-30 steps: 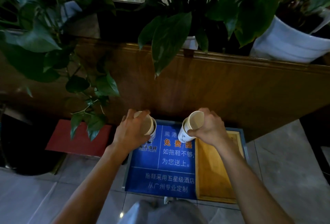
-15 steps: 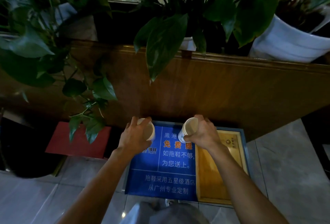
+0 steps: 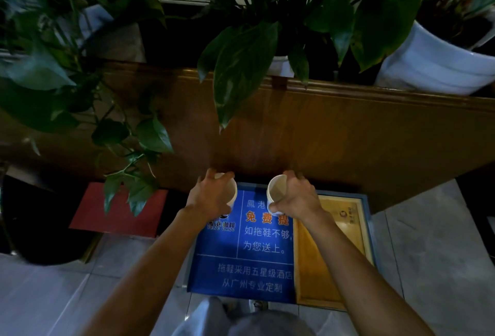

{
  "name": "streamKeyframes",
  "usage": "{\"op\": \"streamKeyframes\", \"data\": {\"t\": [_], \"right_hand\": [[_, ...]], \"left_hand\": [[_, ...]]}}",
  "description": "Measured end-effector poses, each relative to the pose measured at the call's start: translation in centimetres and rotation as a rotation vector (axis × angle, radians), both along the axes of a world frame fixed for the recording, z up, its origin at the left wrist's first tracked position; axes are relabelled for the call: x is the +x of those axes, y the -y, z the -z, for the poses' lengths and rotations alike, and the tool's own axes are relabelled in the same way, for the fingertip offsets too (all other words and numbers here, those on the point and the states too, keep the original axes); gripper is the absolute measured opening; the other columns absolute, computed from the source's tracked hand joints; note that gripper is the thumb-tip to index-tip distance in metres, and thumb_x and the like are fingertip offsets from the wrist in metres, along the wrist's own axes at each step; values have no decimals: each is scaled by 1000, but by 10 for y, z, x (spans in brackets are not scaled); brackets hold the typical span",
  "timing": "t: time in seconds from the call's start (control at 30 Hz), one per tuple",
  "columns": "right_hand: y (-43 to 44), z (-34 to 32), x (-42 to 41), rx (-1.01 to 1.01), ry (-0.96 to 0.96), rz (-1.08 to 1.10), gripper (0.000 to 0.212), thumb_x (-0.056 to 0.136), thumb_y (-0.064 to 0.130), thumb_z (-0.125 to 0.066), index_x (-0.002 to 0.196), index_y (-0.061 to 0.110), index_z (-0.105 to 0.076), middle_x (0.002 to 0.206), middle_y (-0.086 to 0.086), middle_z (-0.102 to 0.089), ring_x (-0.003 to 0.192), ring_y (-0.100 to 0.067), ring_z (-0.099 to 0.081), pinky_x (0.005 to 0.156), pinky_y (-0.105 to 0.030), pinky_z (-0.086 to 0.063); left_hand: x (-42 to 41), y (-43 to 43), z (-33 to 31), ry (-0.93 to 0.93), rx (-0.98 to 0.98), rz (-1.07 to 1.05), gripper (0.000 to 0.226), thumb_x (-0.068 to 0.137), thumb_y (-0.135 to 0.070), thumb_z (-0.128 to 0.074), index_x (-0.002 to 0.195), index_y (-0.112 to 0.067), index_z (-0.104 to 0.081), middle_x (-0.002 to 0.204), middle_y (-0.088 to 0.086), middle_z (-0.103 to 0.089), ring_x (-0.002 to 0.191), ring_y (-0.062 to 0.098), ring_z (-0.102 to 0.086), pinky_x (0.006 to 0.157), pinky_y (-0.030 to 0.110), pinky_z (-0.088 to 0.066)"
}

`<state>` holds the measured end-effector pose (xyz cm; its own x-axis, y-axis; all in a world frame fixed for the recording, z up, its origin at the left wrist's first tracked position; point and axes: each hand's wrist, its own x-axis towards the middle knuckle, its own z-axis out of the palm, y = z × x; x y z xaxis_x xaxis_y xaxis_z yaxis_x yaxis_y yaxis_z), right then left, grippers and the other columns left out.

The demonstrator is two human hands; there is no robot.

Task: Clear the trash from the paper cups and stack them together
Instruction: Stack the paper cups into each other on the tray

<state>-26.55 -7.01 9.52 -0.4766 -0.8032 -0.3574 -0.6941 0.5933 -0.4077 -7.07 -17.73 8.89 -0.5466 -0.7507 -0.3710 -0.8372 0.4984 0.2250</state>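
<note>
Each of my hands holds one white paper cup above a blue printed box on the floor. My left hand [image 3: 211, 196] wraps around the left paper cup [image 3: 232, 193], whose mouth faces right and is mostly hidden by my fingers. My right hand [image 3: 296, 197] grips the right paper cup [image 3: 276, 192], tilted with its open mouth facing left and up toward me; its pale inside shows no trash that I can make out. The two cups are a short gap apart and do not touch.
A blue printed box [image 3: 251, 255] with a wooden tray [image 3: 316, 260] beside it lies below my hands. A wooden counter front [image 3: 334, 135] stands just beyond. Potted plants and a white pot [image 3: 434, 65] overhang it. A red box [image 3: 120, 212] sits at the left on the tiled floor.
Both hands have lowered a little toward the blue box, each still holding its cup. The right cup has turned its mouth more toward the left cup.
</note>
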Motion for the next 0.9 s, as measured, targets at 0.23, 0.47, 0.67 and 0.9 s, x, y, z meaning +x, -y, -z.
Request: {"op": "streamKeyframes", "data": {"t": [0.23, 0.47, 0.67, 0.9], "right_hand": [[6, -1, 9, -3, -24, -45, 92, 50, 44, -91, 127, 19, -47, 126, -6, -54, 113, -30, -56, 85, -37, -50], [31, -3, 42, -20, 4, -120, 92, 50, 40, -91, 127, 18, -45, 124, -7, -54, 112, -33, -55, 84, -39, -50], [39, 1, 52, 10, 5, -113, 98, 51, 39, -92, 132, 18, -42, 128, -9, -52, 116, -34, -53, 89, -41, -51], [38, 6, 55, 18, 5, -78, 97, 52, 38, -91, 131, 18, -40, 128, -8, -51, 118, -34, -52, 90, -42, -49]], "left_hand": [[12, 4, 2, -18, -30, -34, 86, 66, -39, -81, 136, -40, -30, 137, 11, -32, 120, 39, -44, 90, 48, -52], [13, 7, 5, -14, -28, -5, 88, 63, -38, -81, 134, -39, -29, 135, 11, -36, 121, 38, -44, 94, 49, -50], [9, 9, 5, -9, -21, -1, 89, 62, -39, -85, 132, -44, -29, 137, 9, -33, 122, 38, -43, 93, 51, -51], [12, 9, 6, -38, -30, 7, 91, 65, -35, -84, 137, -43, -28, 140, 7, -31, 124, 38, -42, 93, 47, -51]]}}
